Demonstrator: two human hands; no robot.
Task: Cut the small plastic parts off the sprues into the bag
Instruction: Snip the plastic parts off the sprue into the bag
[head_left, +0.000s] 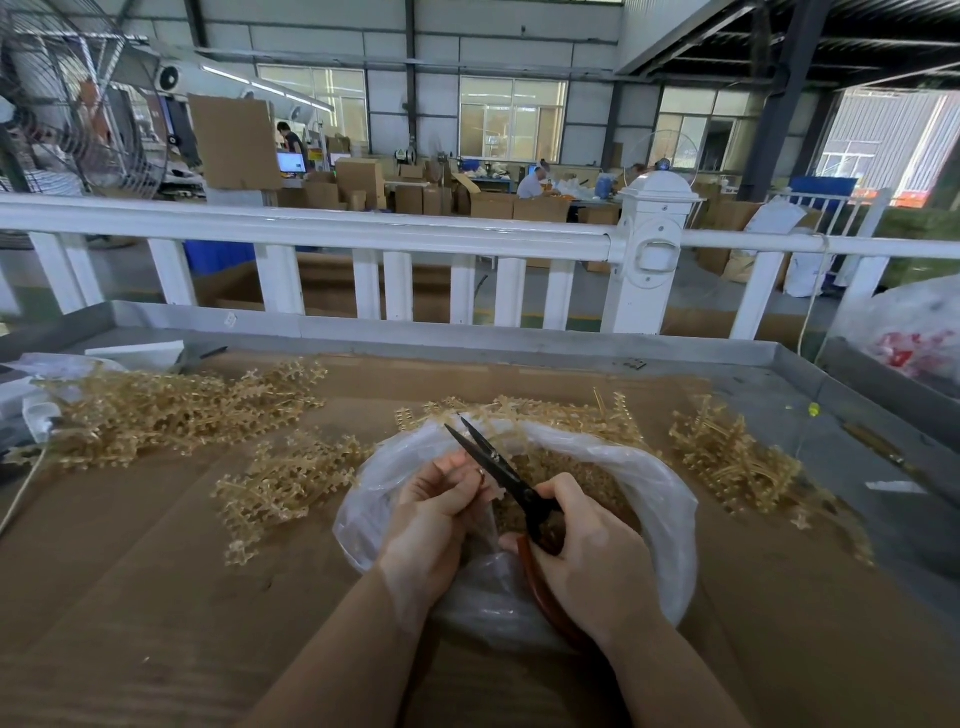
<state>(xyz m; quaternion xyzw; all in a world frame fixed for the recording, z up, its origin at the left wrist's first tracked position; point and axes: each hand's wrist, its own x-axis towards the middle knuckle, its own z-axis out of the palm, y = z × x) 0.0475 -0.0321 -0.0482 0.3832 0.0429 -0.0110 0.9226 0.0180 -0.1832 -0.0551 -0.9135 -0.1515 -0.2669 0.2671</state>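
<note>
Both hands over the clear plastic bag (660, 499) of cut tan bits: right hand (587, 551) gripping black scissors with reddish-brown handles (498, 465), blades apart, left hand (436, 514) pinching something tiny I can't make out. Tan plastic sprues (171, 410) piled on brown cardboard (156, 597).

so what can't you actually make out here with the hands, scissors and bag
All in the head view:
- What the left hand pinches: its curled fingers hide the piece.
- The handles of the scissors: covered by the right hand.
- The near rim of the bag: behind both wrists.
- Single cut parts in the bag: too small, they read as one tan mass.
- The sprue piles: too tangled to count.
</note>
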